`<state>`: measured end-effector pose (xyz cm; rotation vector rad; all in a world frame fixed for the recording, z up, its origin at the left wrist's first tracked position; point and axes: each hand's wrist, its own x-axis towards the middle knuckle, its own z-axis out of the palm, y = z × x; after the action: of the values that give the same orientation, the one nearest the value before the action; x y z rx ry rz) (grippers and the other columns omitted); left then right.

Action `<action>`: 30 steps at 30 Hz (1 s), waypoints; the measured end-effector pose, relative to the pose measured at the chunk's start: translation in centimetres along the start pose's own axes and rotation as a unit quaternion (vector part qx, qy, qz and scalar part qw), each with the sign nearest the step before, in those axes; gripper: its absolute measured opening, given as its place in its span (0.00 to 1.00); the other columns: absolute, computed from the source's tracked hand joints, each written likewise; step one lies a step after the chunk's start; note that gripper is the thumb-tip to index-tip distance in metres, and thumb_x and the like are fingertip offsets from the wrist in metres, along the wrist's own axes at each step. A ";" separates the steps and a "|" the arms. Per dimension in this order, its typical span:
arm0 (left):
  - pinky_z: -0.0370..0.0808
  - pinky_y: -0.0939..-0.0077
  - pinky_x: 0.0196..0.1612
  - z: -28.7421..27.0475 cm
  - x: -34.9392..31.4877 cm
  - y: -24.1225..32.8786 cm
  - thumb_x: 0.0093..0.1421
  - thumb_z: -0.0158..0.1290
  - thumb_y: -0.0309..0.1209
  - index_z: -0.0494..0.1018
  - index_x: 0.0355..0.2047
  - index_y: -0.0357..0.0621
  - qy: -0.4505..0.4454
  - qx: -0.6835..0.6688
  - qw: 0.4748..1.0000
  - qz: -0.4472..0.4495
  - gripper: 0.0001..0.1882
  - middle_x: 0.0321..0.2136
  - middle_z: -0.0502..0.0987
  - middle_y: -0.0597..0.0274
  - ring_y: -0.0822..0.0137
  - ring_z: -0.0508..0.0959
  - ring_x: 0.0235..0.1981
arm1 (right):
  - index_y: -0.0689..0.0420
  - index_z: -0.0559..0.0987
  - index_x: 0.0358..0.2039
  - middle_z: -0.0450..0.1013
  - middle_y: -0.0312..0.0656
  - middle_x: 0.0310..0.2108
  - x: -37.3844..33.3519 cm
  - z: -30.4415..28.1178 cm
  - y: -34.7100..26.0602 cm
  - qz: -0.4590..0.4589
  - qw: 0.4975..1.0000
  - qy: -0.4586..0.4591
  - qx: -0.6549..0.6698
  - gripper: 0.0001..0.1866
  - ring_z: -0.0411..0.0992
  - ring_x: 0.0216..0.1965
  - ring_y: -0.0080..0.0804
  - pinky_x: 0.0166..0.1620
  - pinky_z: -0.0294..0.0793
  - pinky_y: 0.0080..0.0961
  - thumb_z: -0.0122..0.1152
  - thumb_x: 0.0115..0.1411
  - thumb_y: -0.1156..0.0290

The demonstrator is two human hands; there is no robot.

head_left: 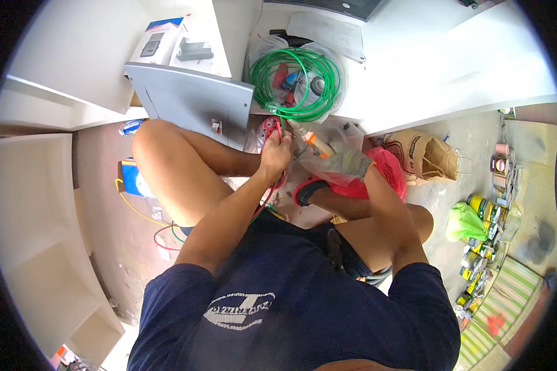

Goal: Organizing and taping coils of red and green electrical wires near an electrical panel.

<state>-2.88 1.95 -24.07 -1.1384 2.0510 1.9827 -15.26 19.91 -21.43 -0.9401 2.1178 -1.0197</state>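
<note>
My left hand (277,153) is bare and pinches a red wire (280,127), which trails down past the wrist toward my lap. On my right hand (351,163) is a grey-green work glove, its fingers wrapped round a tool with a pale and orange handle (317,143). The tool slants up and left toward the wire's upper end; blur hides its exact kind and whether the two touch. Just beyond both hands lies a coil of green wire (335,86) on clear plastic, with red and blue items inside its ring.
A grey metal panel (185,102) leans by my left knee, with a boxed device (158,43) behind it. A red plastic bag (390,173) and brown paper bag (421,154) sit at right. Several cans (476,260) line the far right. Yellow wire (136,207) crosses the left floor.
</note>
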 end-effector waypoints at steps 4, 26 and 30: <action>0.68 0.75 0.31 0.1 0.0 -1.3 0.65 0.47 0.33 0.71 0.40 0.44 -0.010 -0.100 0.995 -0.003 0.08 0.24 0.71 0.68 0.76 0.69 0.26 | 0.51 0.77 0.48 0.76 0.40 0.28 1.9 -3.2 0.0 0.042 0.995 -0.074 -0.049 0.22 0.72 0.27 0.31 0.32 0.71 0.28 0.63 0.50 0.63; 0.64 0.78 0.20 -0.4 0.4 -2.0 0.68 0.44 0.33 0.68 0.48 0.49 -0.070 -0.108 0.992 -0.008 0.10 0.20 0.65 0.74 0.78 0.64 0.18 | 0.48 0.79 0.46 0.71 0.34 0.16 11.0 -8.1 -5.6 0.154 0.866 -0.402 -0.255 0.25 0.67 0.16 0.29 0.22 0.67 0.30 0.68 0.45 0.57; 0.63 0.79 0.20 -0.6 0.0 -1.4 0.68 0.44 0.32 0.68 0.50 0.50 -0.079 -0.132 0.988 -0.017 0.11 0.21 0.66 0.74 0.79 0.64 0.18 | 0.49 0.78 0.48 0.74 0.36 0.21 11.2 -8.5 -6.5 0.101 0.831 -0.458 -0.300 0.26 0.69 0.20 0.29 0.26 0.70 0.30 0.66 0.47 0.57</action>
<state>-1.85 1.52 -25.16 -1.0066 1.7222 2.2975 -25.86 11.44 -13.97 -1.1362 1.6028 0.2678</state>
